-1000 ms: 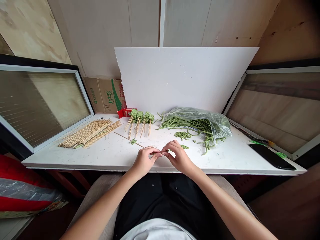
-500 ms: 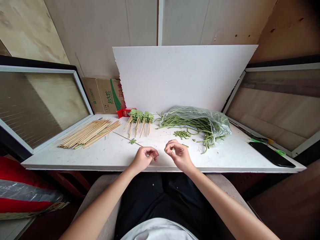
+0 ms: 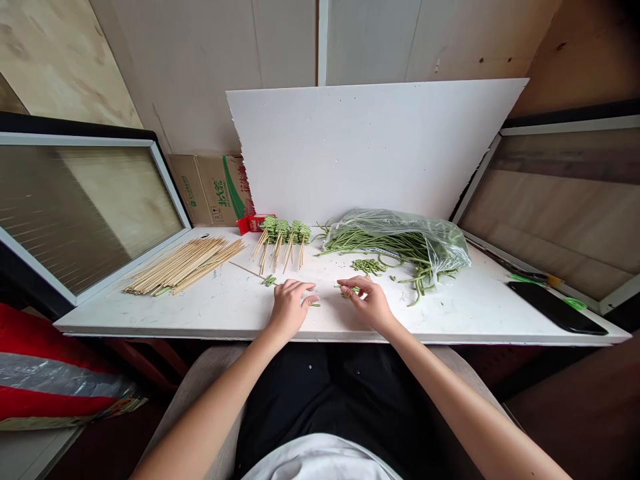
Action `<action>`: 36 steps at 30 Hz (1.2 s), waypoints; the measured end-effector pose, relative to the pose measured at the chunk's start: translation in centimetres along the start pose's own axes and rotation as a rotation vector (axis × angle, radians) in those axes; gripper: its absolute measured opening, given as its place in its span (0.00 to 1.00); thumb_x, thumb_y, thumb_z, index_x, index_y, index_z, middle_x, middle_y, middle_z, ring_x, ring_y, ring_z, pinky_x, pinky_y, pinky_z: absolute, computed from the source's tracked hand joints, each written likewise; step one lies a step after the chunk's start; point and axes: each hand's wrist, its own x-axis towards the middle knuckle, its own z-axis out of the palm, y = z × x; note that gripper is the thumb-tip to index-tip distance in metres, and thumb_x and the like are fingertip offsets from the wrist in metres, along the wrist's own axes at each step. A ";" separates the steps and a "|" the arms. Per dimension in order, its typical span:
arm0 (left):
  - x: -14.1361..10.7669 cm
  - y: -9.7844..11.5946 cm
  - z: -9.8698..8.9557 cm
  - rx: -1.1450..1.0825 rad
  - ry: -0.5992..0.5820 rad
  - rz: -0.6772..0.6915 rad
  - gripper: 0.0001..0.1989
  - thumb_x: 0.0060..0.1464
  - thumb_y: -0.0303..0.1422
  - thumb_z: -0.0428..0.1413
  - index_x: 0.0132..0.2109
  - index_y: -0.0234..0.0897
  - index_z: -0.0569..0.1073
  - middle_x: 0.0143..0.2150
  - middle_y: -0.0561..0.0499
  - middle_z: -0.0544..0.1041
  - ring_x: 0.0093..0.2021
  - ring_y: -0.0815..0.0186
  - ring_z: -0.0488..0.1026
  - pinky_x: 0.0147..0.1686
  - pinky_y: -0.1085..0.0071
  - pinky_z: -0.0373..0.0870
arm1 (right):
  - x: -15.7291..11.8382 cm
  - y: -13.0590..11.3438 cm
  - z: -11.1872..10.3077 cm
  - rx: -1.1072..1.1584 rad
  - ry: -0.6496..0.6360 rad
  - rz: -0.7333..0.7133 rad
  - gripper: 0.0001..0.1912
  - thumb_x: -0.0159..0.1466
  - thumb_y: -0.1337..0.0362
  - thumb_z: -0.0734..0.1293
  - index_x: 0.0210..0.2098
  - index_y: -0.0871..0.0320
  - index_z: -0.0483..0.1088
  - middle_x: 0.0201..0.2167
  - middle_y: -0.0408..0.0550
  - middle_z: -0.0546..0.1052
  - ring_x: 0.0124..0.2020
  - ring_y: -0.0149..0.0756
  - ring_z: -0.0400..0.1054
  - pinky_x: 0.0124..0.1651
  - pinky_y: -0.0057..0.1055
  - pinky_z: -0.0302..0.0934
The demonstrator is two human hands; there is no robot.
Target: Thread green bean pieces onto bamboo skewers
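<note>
My left hand (image 3: 292,308) is over the front of the table, thumb spread from its fingers, holding nothing that I can see. A short green bean piece (image 3: 315,305) lies by its thumb. Just beyond that hand lies a bamboo skewer (image 3: 241,267) with a few bean pieces (image 3: 269,281) threaded on it. My right hand (image 3: 369,303) has thumb and forefinger closed around cut bean pieces (image 3: 354,289) low over the table; its other fingers partly hide them. A small pile of cut beans (image 3: 369,267) sits beyond it.
Loose bamboo skewers (image 3: 183,267) lie at left. Several filled bean skewers (image 3: 284,231) are stacked at the back, beside a red packet (image 3: 250,223). A clear plastic bag (image 3: 443,240) of long beans (image 3: 400,241) stands back right. A black phone (image 3: 555,308) lies at right.
My hands have moved apart and slightly forward. The left fingers have opened, and a bean piece now shows by the thumb. My right hand has come down to bean pieces. The view has shifted slightly.
</note>
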 end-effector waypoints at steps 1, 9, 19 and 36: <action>0.3 -0.7 -0.6 0.037 0.008 0.014 0.09 0.63 0.32 0.61 0.50 0.40 0.80 0.47 0.46 0.84 0.51 0.54 0.76 0.53 0.55 0.66 | 0.0 0.0 0.0 0.006 0.001 -0.001 0.15 0.67 0.50 0.69 0.45 0.50 0.83 0.38 0.52 0.82 0.44 0.47 0.71 0.38 0.39 0.61; 0.6 -10.7 -7.1 0.347 -0.045 -0.198 0.13 0.66 0.28 0.51 0.48 0.38 0.80 0.48 0.44 0.80 0.45 0.56 0.77 0.47 0.62 0.71 | -0.1 -0.7 -0.1 0.052 -0.009 0.048 0.16 0.67 0.49 0.70 0.45 0.51 0.83 0.39 0.52 0.83 0.41 0.46 0.74 0.36 0.38 0.62; 0.8 -14.2 -7.5 0.482 -0.259 -0.340 0.22 0.70 0.33 0.45 0.65 0.43 0.73 0.56 0.41 0.75 0.48 0.54 0.77 0.45 0.64 0.71 | -0.5 -1.6 0.9 0.169 -0.079 0.120 0.15 0.65 0.49 0.72 0.44 0.50 0.83 0.46 0.51 0.84 0.47 0.48 0.77 0.39 0.37 0.66; 0.0 -13.1 -8.1 0.592 -0.137 -0.218 0.13 0.60 0.20 0.47 0.43 0.37 0.74 0.46 0.40 0.79 0.51 0.50 0.73 0.51 0.56 0.63 | -0.3 -1.1 0.7 0.575 -0.074 0.328 0.24 0.58 0.41 0.75 0.27 0.56 0.72 0.39 0.52 0.79 0.47 0.43 0.71 0.33 0.29 0.59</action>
